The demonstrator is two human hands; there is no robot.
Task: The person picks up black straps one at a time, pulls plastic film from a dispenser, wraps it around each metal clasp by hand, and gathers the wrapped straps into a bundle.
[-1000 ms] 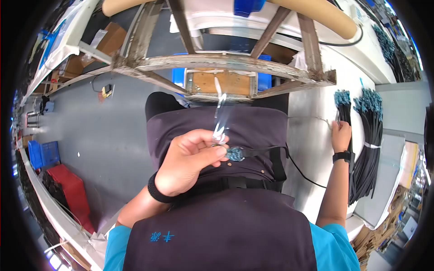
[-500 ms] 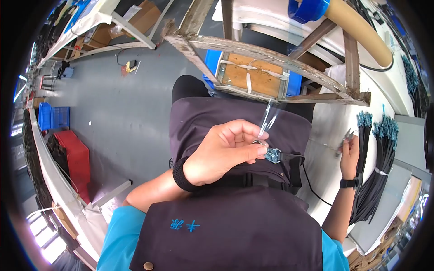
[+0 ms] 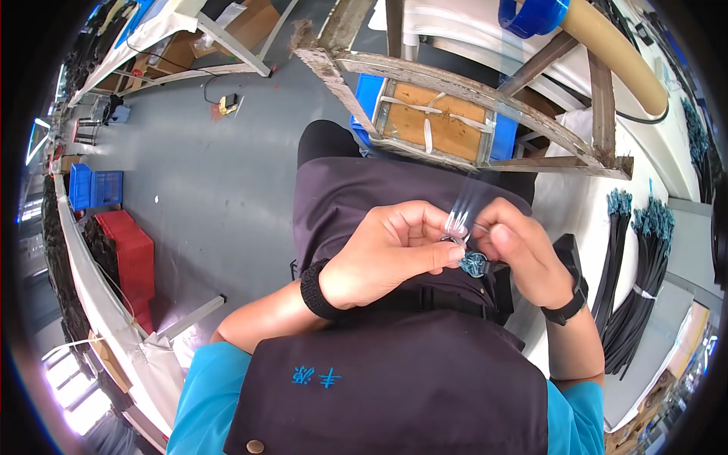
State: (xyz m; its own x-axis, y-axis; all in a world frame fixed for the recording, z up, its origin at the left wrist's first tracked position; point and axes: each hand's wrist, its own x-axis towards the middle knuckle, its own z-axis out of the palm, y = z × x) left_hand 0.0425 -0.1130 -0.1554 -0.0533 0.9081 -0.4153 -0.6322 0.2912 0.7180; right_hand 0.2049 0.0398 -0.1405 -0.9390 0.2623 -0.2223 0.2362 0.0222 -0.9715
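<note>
In front of my apron, my left hand (image 3: 398, 246) is closed, pinching a small metal ring (image 3: 453, 240) between thumb and fingertips. Clear shiny strands (image 3: 458, 220) rise from the ring. Just below hangs a tangled blue thread bundle (image 3: 474, 264), at the end of a black cord (image 3: 497, 267). My right hand (image 3: 523, 246) is closed close beside it on the right. A thin silvery tip of what look like small snips (image 3: 480, 227) pokes from its fingers toward the strands; the rest of the tool is hidden in the hand.
Black cords with blue thread ends (image 3: 644, 258) lie bundled on the white table at right. A worn wooden frame (image 3: 462, 87) stands ahead, with a cardboard tube (image 3: 618, 57) above it. Red crates (image 3: 129, 254) and a blue crate (image 3: 98, 188) are on the left.
My right hand has come left from the table by the cord bundles, where it held a pointed metal tool, to the ring. My left hand keeps its pinch. The view has shifted slightly.
</note>
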